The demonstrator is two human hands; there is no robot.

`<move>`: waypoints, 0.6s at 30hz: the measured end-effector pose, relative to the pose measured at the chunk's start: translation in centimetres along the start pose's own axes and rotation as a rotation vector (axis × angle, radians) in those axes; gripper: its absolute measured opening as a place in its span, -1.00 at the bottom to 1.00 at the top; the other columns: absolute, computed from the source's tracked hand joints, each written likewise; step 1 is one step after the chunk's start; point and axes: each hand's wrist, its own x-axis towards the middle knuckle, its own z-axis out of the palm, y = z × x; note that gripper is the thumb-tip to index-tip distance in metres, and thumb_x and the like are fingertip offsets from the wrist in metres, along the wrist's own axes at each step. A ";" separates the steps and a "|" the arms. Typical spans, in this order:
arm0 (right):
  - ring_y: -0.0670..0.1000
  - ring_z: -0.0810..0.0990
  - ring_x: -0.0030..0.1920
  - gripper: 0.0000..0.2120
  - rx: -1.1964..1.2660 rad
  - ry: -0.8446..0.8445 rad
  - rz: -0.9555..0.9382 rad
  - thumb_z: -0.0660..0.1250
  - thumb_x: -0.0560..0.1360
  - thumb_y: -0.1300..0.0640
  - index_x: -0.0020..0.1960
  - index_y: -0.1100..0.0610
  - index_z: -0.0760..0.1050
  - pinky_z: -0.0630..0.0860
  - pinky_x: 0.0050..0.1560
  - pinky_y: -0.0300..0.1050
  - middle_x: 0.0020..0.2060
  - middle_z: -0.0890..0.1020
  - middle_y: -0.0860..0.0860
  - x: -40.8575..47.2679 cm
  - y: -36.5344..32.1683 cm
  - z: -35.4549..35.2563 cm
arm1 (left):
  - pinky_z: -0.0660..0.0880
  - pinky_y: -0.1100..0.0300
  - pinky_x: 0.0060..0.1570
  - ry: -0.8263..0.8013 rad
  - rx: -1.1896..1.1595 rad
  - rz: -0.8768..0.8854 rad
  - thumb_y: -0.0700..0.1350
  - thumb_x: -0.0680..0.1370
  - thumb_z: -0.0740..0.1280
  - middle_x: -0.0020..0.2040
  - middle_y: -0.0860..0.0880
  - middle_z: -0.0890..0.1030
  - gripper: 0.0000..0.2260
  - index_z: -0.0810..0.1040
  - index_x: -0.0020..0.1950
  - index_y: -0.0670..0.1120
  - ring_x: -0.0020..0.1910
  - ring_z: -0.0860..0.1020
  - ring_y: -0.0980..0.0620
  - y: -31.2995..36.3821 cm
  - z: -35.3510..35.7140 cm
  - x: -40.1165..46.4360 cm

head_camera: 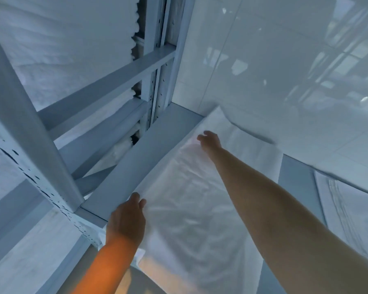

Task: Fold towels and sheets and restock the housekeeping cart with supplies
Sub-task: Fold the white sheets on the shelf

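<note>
Sheet (191,198), white and folded into a long flat piece, lies on the pale metal shelf (136,153) in front of you, running from near your body toward the glossy tiled wall (285,60) behind the shelf. Your left hand (126,221) is at the sheet's near left edge, fingers curled over that edge and holding it, thumb hidden from here. Your right hand (208,139) reaches far along the sheet to its back left part; its fingers bend loosely down onto the cloth, and you cannot tell from this view whether they pinch it or only rest on it. The right forearm crosses above the sheet's middle. Another stack of folded white linen (348,209) sits on the same shelf to the right, apart from your sheet. To the left, beyond the shelf's upright posts (151,81), more white towels (62,49) are piled on a neighbouring rack.
</note>
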 end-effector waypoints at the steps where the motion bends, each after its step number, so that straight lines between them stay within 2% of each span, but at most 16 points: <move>1: 0.08 0.37 0.51 -0.57 -0.134 -0.040 -0.087 0.10 0.69 0.18 0.55 0.17 0.36 0.32 0.48 -0.10 0.55 0.37 0.06 -1.1 0.9 2.3 | 0.35 0.02 -0.17 0.015 -0.017 -0.021 0.01 0.73 0.10 -0.08 -0.21 0.62 -0.80 0.30 -0.06 -0.02 -0.01 0.60 -0.33 -0.9 0.3 0.8; 3: 0.07 0.15 0.62 -0.50 -0.301 0.043 -0.225 0.03 0.70 0.13 0.64 0.09 0.19 0.13 0.57 0.01 0.64 0.18 0.02 -3.2 2.5 6.1 | 0.37 0.01 -0.17 0.036 -0.025 -0.026 0.01 0.72 0.13 -0.10 -0.21 0.62 -0.82 0.31 -0.05 -0.01 -0.05 0.58 -0.35 -2.2 0.5 2.1; 6: 0.10 0.15 0.62 -0.49 -0.339 0.174 -0.299 0.05 0.69 0.06 0.63 0.10 0.20 0.13 0.57 0.05 0.64 0.20 0.07 -4.2 3.6 7.9 | 0.36 0.03 -0.17 0.026 0.116 0.000 0.09 0.69 0.19 -0.05 -0.18 0.64 -0.80 0.40 -0.02 0.00 -0.02 0.61 -0.31 -3.2 0.0 3.1; 8: 0.11 0.15 0.62 -0.48 -0.347 0.154 -0.304 0.06 0.69 0.04 0.63 0.11 0.21 0.12 0.58 0.06 0.64 0.20 0.08 -4.1 3.6 7.7 | 0.39 0.04 -0.15 0.008 0.177 -0.022 0.17 0.67 0.23 -0.08 -0.12 0.63 -0.75 0.44 -0.03 0.00 -0.01 0.62 -0.26 -4.0 -0.9 3.6; 10: 0.12 0.12 0.63 -0.47 -0.342 0.123 -0.326 0.07 0.69 0.01 0.64 0.12 0.19 0.10 0.59 0.08 0.64 0.17 0.09 -3.9 3.8 7.5 | 0.42 0.05 -0.13 -0.030 0.190 -0.055 0.23 0.64 0.24 -0.18 -0.04 0.55 -0.69 0.41 -0.08 0.00 -0.07 0.59 -0.20 -4.9 -2.2 3.9; 12: 0.13 0.11 0.63 -0.45 -0.331 0.093 -0.352 0.10 0.69 -0.02 0.64 0.12 0.18 0.09 0.59 0.09 0.64 0.16 0.09 -4.1 4.0 7.2 | 0.45 0.05 -0.13 -0.043 0.269 -0.055 0.25 0.64 0.21 -0.17 0.00 0.54 -0.68 0.37 -0.05 0.01 -0.11 0.56 -0.15 -5.6 -3.1 3.6; 15: 0.13 0.09 0.64 -0.43 -0.352 0.068 -0.389 0.13 0.69 -0.03 0.64 0.13 0.15 0.06 0.59 0.10 0.65 0.15 0.11 -4.2 4.4 6.9 | 0.50 0.03 -0.01 0.060 0.489 0.111 0.10 0.67 0.24 0.09 0.00 0.52 -0.81 0.37 0.16 0.01 0.08 0.55 -0.09 -5.0 -3.1 2.0; 18: 0.13 0.04 0.65 -0.40 -0.395 0.037 -0.402 0.09 0.69 -0.06 0.66 0.13 0.08 0.02 0.61 0.13 0.66 0.09 0.10 -4.8 4.7 6.9 | 0.46 0.04 0.19 0.025 0.540 0.281 0.01 0.68 0.22 0.34 -0.01 0.40 -0.68 0.33 0.42 0.05 0.27 0.44 -0.07 -3.3 -1.7 1.1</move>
